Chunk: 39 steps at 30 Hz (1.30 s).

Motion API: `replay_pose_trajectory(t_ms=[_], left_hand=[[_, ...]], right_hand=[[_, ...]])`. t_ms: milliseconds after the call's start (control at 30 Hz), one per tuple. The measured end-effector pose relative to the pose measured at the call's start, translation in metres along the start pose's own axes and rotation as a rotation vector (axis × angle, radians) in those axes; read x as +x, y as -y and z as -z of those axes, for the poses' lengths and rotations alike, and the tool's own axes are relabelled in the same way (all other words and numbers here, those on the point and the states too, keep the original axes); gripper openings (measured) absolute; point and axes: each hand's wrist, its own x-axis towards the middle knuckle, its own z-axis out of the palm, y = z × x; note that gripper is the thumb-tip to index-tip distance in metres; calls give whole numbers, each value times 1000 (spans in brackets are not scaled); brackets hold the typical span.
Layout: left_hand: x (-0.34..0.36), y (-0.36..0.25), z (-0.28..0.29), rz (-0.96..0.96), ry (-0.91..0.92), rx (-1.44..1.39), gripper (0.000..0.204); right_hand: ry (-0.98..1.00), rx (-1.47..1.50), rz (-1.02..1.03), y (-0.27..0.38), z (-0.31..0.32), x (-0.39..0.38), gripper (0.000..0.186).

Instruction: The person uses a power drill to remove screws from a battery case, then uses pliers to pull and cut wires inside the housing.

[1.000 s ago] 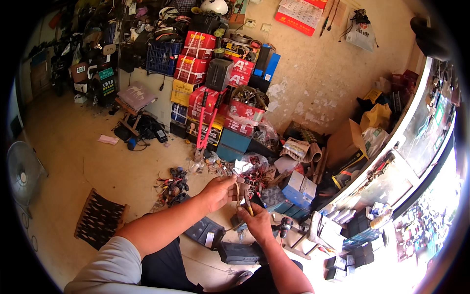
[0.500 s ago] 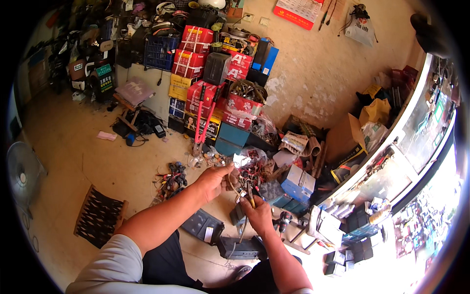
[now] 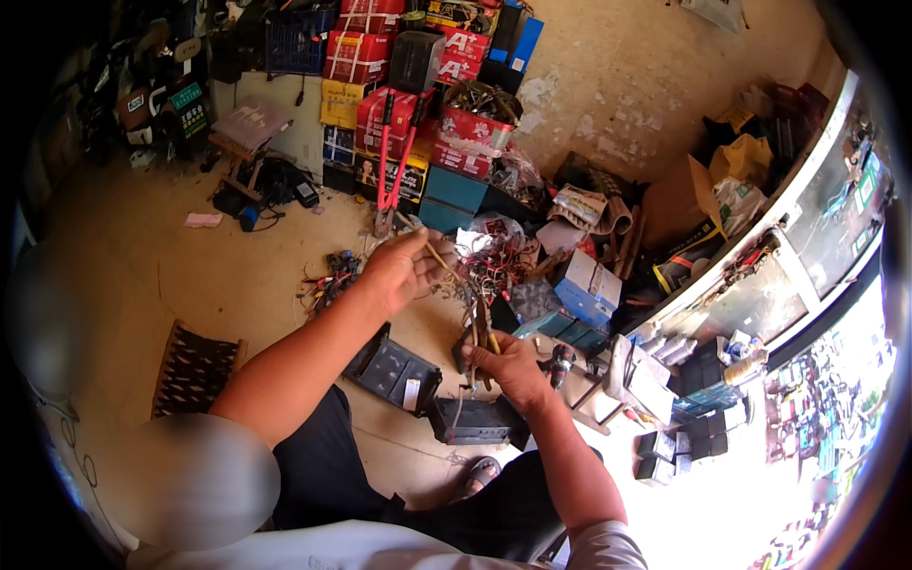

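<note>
My left hand (image 3: 404, 271) is closed, pinching the end of a thin yellowish-brown cable (image 3: 439, 256) between thumb and fingertips. From there the cable slants down to my right hand (image 3: 511, 369), which grips pliers (image 3: 493, 342) with yellowish handles. The plier jaws point up and away from me, close against the cable. Whether they bite on it I cannot tell. Beneath the right hand a grey lead hangs down to a black plastic case (image 3: 475, 432) on the floor. Beside it lies another shallow black plastic tray or half-shell (image 3: 380, 366) with a white label.
Long red-handled bolt cutters (image 3: 389, 161) lean on stacked red cartons (image 3: 357, 57). Tangled wires (image 3: 503, 271) lie beyond my hands. A blue-and-white box (image 3: 587, 287), a drill (image 3: 560, 361) and a small stand (image 3: 646, 380) are on the right; a woven-strap stool (image 3: 197, 370) is left.
My left hand has moved up and away from the right, so a longer stretch of cable shows between them. The right hand still holds the pliers. The view has tipped downward.
</note>
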Motion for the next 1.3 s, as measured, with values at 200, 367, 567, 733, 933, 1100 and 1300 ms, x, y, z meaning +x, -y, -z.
replay_pose_trajectory(t_ms=[200,367,567,733,933,1100,1300], left_hand=[[18,-19,37,-73,-162,-48,27],[25,-23,42,-86,-234,-130,27],[13,12,19,22,-19,-130,31],[7,23,0,24,-49,-170,34],[24,26,14,82,-201,-260,30],[36,22,18,51,-323,-228,26],[58,1,49,-52,-465,-226,16]], right_hand=[[11,88,-37,-1,2,-8,23],[49,217,-5,7,3,-16,27],[-26,137,29,8,-5,-13,23],[-72,97,-6,11,-9,-15,22],[-8,-2,-36,6,-20,-9,21],[-17,-76,-41,8,-20,-5,16],[11,-148,-2,12,-23,-13,16]])
